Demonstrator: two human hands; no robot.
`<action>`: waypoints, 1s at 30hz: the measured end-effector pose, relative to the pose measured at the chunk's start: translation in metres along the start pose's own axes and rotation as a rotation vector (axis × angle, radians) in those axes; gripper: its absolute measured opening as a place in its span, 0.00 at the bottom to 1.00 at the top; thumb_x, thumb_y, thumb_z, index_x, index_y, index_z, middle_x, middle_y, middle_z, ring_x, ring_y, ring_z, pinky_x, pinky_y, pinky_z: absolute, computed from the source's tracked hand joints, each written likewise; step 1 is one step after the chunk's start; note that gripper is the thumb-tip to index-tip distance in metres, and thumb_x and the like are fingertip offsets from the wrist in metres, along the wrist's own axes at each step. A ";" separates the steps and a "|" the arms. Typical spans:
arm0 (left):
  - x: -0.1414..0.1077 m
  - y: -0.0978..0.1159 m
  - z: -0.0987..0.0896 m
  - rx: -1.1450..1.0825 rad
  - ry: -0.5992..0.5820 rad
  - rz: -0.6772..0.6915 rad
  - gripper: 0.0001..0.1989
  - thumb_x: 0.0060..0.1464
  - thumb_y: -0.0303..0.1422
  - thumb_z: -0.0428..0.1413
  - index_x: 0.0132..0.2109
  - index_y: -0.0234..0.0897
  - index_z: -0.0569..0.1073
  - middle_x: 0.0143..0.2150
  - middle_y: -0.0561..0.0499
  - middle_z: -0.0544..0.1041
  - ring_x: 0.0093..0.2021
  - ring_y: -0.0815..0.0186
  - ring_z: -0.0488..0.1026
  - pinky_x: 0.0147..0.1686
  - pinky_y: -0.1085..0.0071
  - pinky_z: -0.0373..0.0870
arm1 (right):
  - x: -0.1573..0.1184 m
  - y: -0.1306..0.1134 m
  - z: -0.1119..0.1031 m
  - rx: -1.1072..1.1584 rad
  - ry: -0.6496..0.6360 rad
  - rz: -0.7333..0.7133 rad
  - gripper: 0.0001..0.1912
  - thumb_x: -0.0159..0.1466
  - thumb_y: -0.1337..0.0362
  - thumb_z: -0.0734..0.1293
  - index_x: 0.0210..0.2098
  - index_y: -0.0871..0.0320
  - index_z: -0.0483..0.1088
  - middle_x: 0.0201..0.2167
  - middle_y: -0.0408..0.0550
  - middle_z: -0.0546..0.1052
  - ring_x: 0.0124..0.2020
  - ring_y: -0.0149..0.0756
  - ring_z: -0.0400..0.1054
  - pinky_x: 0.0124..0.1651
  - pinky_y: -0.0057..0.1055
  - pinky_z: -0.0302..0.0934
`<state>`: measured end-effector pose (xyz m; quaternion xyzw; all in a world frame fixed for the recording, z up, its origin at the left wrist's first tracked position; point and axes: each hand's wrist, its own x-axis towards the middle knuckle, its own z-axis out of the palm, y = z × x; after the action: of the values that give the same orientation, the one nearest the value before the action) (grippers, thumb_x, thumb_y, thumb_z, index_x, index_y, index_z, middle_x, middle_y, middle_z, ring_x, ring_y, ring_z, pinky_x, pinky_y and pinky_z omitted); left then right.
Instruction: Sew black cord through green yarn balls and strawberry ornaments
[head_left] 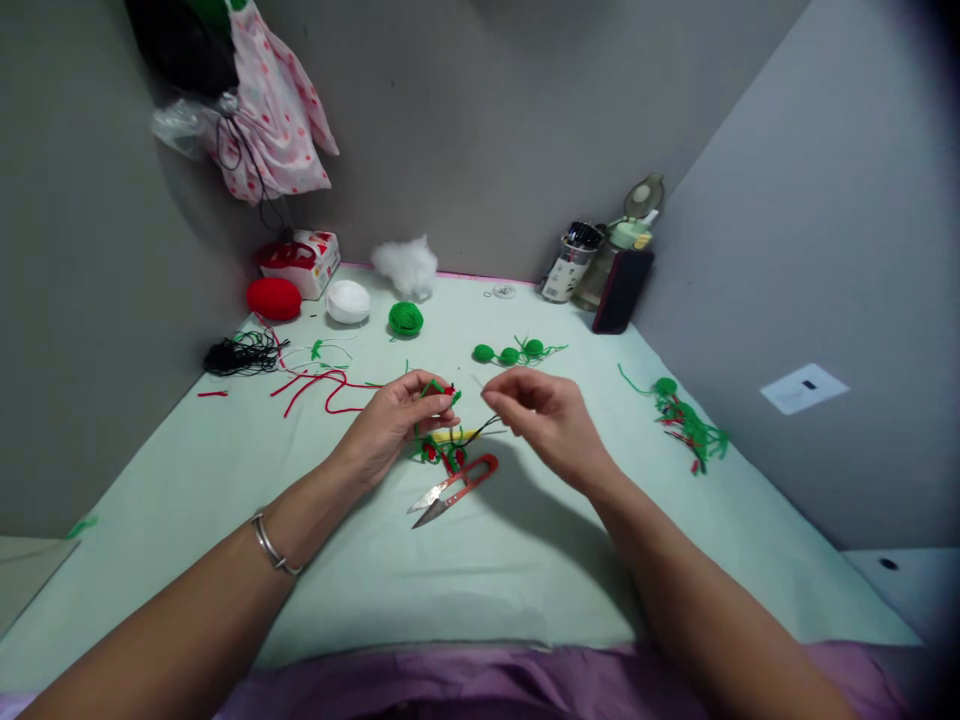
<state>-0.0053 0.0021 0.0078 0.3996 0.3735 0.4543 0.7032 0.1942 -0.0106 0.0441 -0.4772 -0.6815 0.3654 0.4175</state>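
Observation:
My left hand [397,420], a silver bangle on its wrist, pinches a small red and green yarn piece [450,393] between thumb and fingers. To its right, my right hand [544,410] is closed in a pinch, its fingertips a short way from that piece. Whatever sits in this pinch is too thin and blurred to name. Dark thread [484,430] shows just below the right fingers. Beneath both hands lie more red and green yarn pieces [442,453] with a yellow strip [454,436] behind them. Orange-handled thread snips [454,490] rest nearest me, blades spread and pointing left.
Red [274,298], white [348,301] and green [406,319] yarn balls sit at the back left, near white stuffing [406,266] and black yarn [244,353]. Green balls [509,356] lie behind my hands. Yarn scraps [694,430], a phone [622,291] and a pen holder [571,262] are rightward.

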 end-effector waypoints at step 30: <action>0.001 -0.002 0.001 0.156 0.052 0.099 0.11 0.47 0.33 0.66 0.36 0.38 0.72 0.32 0.56 0.74 0.32 0.68 0.76 0.39 0.69 0.72 | -0.006 -0.001 0.014 -0.064 -0.143 0.120 0.06 0.60 0.67 0.65 0.27 0.59 0.70 0.21 0.40 0.69 0.22 0.26 0.57 0.26 0.26 0.51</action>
<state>-0.0037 0.0022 0.0065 0.4590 0.4058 0.4682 0.6367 0.1821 -0.0177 0.0384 -0.5028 -0.6911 0.4009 0.3299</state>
